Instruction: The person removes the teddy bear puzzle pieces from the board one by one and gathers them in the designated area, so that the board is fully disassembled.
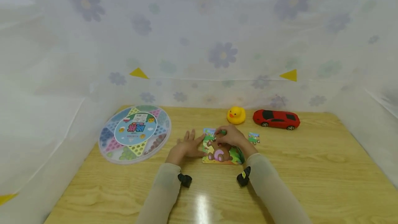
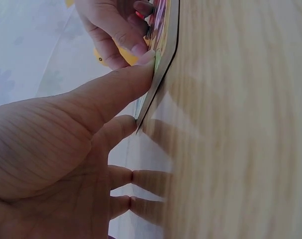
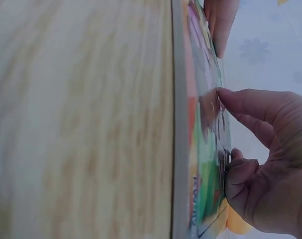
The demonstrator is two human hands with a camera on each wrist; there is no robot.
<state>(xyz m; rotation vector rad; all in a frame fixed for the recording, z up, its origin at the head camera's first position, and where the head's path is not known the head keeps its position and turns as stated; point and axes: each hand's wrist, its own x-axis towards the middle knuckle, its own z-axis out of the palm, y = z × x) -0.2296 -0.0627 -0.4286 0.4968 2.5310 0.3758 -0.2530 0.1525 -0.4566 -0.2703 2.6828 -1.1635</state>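
Observation:
A jigsaw puzzle board [image 1: 219, 155] with a brown bear picture lies flat on the wooden table. My left hand [image 1: 188, 147] is spread at its left side. In the left wrist view the thumb [image 2: 126, 79] rests on the board's edge, and the index fingertip is at its corner. My right hand [image 1: 231, 136] is over the upper part of the puzzle, pinching a piece at the picture's surface; the fingers mostly hide that piece. The right wrist view shows the thumb [image 3: 240, 102] touching the picture, the lower fingers curled against it. A loose puzzle piece [image 1: 254, 138] lies right of the board.
A yellow rubber duck [image 1: 236, 115] and a red toy car [image 1: 276, 119] stand behind the board. To the left lies a round Chinese checkers board [image 1: 135, 134]. Flower-patterned white sheeting [image 1: 199, 44] encloses the table [image 1: 326, 168] at the back and sides.

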